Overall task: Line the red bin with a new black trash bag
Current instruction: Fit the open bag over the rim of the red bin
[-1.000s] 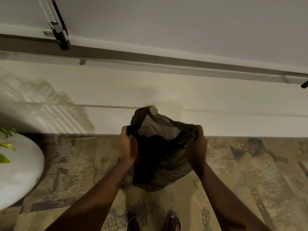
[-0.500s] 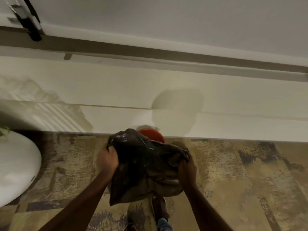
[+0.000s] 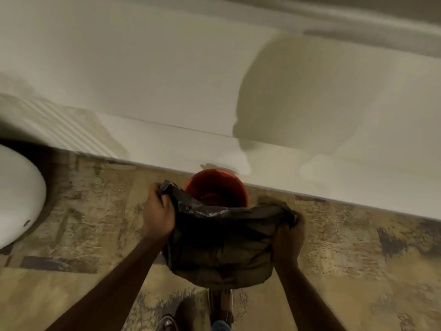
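The round red bin (image 3: 216,185) stands on the floor against the white wall, its mouth open and its near rim hidden behind the bag. The black trash bag (image 3: 222,244) hangs stretched between my two hands just in front of the bin and above the floor. My left hand (image 3: 158,212) grips the bag's top edge at its left corner. At the right corner my right hand (image 3: 287,238) grips the same edge. The bag's body sags below both hands and looks puffed with air.
A large white rounded object (image 3: 16,194) sits on the floor at the far left. The white baseboard (image 3: 334,187) runs diagonally behind the bin. Patterned beige carpet (image 3: 83,223) covers the floor, and my shoes (image 3: 222,306) are below the bag.
The view has tilted down and closer to the bin, which now shows plainly. Both hands have carried the bag lower and spread its top edge wider, close to the bin's near rim.
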